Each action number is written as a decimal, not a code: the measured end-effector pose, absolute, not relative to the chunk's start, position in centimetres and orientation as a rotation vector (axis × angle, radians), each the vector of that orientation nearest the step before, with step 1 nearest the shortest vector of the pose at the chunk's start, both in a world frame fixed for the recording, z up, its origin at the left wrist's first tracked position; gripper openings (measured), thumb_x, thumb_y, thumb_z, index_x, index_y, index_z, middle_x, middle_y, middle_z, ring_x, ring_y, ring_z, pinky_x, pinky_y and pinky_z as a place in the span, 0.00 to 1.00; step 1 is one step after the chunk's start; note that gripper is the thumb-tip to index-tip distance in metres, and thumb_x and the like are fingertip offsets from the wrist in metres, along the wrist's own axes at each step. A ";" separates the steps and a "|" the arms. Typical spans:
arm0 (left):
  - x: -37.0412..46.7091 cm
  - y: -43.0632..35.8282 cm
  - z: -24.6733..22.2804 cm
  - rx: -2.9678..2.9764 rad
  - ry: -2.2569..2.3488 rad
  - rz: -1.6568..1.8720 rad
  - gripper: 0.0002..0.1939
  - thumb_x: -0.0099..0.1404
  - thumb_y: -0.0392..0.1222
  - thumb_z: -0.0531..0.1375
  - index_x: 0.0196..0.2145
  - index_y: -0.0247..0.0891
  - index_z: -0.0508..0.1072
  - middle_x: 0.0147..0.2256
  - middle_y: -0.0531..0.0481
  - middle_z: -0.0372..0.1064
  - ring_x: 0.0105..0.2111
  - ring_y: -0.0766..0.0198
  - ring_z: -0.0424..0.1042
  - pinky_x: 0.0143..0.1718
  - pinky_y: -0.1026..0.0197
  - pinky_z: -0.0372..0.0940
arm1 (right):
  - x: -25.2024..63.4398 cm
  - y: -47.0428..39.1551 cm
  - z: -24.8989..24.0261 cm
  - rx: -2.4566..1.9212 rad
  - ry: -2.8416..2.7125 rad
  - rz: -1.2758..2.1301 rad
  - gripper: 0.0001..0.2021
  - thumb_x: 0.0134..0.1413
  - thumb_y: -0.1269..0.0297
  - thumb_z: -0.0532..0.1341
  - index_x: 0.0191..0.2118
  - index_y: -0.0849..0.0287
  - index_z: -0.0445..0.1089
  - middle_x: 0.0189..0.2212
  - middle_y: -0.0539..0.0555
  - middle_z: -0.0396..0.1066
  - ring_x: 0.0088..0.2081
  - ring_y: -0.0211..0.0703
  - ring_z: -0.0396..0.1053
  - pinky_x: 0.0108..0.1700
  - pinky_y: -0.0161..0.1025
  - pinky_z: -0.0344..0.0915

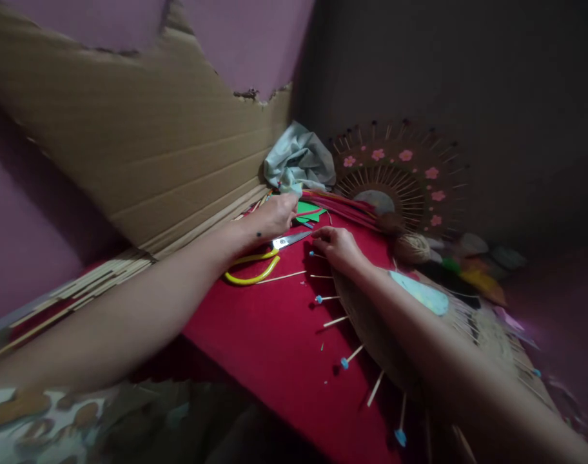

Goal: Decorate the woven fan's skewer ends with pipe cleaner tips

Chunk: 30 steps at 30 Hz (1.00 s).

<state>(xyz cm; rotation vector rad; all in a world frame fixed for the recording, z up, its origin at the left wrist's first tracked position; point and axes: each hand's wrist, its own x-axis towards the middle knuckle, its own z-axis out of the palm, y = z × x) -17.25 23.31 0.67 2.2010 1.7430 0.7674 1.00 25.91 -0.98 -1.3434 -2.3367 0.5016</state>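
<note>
My left hand (278,212) reaches to the far end of the red cloth, its fingers drawn together beside a green paper piece (307,210) and a red strip (309,213). What it grips, if anything, is hidden. My right hand (340,246) is closed in a pinch near the tip of the scissors; anything in it is too small to name. Between the hands lie scissors with yellow handles (245,280). Under my right forearm is a round cardboard-like piece (371,335) with thin sticks round its rim, some tipped with blue beads (345,363).
A brown cardboard sheet (178,122) leans at the left, with wooden sticks (100,274) along its base. Behind stand a crumpled pale bag (301,158) and a fan-like piece with pink flowers (405,156). A twine ball (414,248) lies at the right on the red cloth (274,341).
</note>
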 end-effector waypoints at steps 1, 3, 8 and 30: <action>-17.4 23.1 1.0 2.150 1.649 0.867 0.10 0.61 0.34 0.52 0.38 0.31 0.71 0.31 0.45 0.69 0.32 0.63 0.66 0.34 0.62 0.59 | 1.2 25.8 -0.8 -1.332 -2.323 0.485 0.08 0.49 0.72 0.62 0.37 0.60 0.75 0.30 0.53 0.75 0.33 0.39 0.71 0.37 0.34 0.63; -17.7 22.9 1.5 2.084 1.457 0.898 0.10 0.59 0.36 0.56 0.38 0.31 0.72 0.28 0.50 0.68 0.28 0.67 0.65 0.32 0.64 0.59 | 1.8 25.1 -0.2 -1.302 -2.292 0.431 0.08 0.49 0.74 0.61 0.35 0.60 0.75 0.33 0.53 0.75 0.36 0.40 0.71 0.40 0.35 0.63; -18.0 22.7 1.9 2.122 1.184 0.623 0.13 0.59 0.41 0.58 0.36 0.30 0.77 0.27 0.50 0.70 0.28 0.68 0.66 0.32 0.65 0.58 | 4.0 22.6 1.5 -1.212 -2.296 0.465 0.07 0.48 0.75 0.60 0.30 0.59 0.75 0.29 0.51 0.74 0.32 0.38 0.69 0.37 0.35 0.62; -15.3 20.7 2.0 2.304 1.147 0.204 0.08 0.57 0.31 0.57 0.33 0.33 0.77 0.26 0.52 0.70 0.27 0.70 0.66 0.30 0.69 0.56 | 4.1 19.5 0.1 -1.145 -2.576 0.443 0.05 0.49 0.71 0.63 0.33 0.57 0.75 0.29 0.52 0.73 0.32 0.40 0.66 0.34 0.36 0.56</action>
